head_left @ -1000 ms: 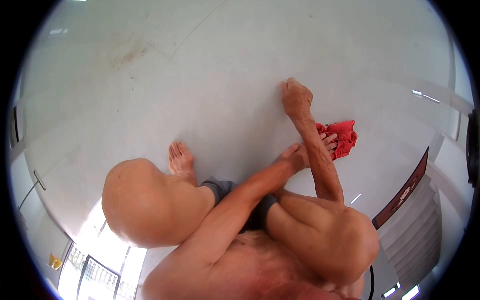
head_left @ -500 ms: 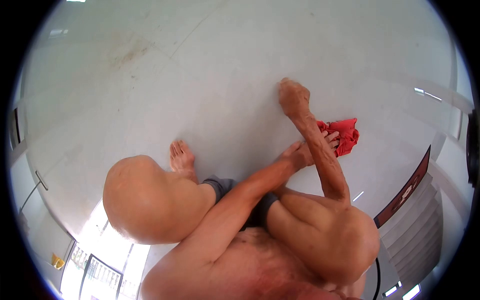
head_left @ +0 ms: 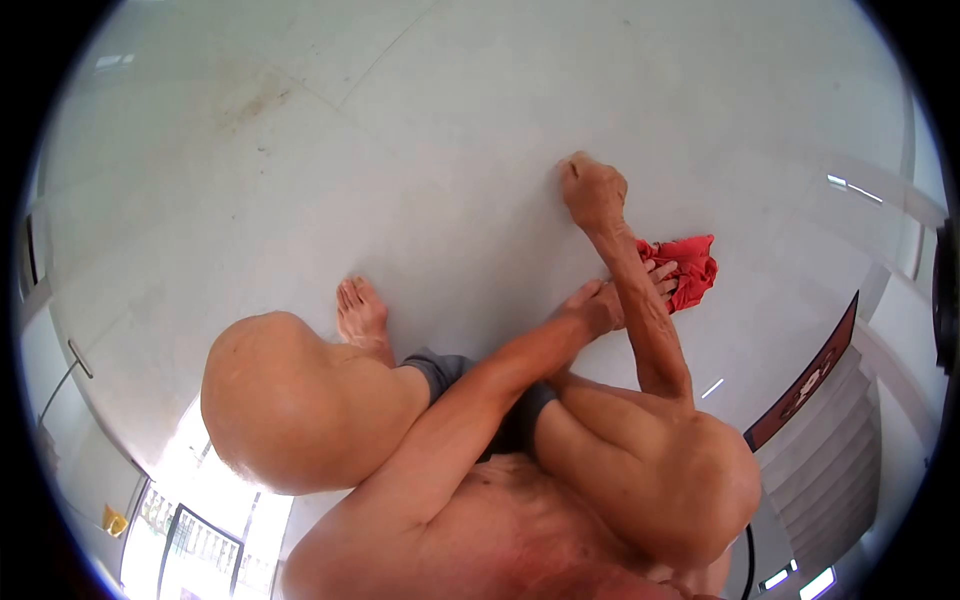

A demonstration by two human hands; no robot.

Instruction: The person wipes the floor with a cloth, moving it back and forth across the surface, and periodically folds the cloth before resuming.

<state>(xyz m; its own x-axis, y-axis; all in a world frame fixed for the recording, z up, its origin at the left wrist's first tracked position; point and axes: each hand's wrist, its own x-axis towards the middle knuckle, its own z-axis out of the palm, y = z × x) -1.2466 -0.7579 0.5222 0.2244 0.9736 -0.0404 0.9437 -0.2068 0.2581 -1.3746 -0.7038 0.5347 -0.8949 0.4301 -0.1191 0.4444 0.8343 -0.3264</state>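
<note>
Pressing on the red cloth [head_left: 690, 268] with fingers loosely spread, the left hand [head_left: 612, 303] could slide if the cloth bunches or slips on the smooth floor [head_left: 480, 130], and because the right forearm [head_left: 645, 310] crosses just over that hand, the two could knock together. Beyond the cloth and toward the person's left, the right hand [head_left: 595, 192] is curled closed near the floor, its contents, if any, hidden; bare floor opens out past the cloth, while the right knee [head_left: 705, 480] hems in its near side.
</note>
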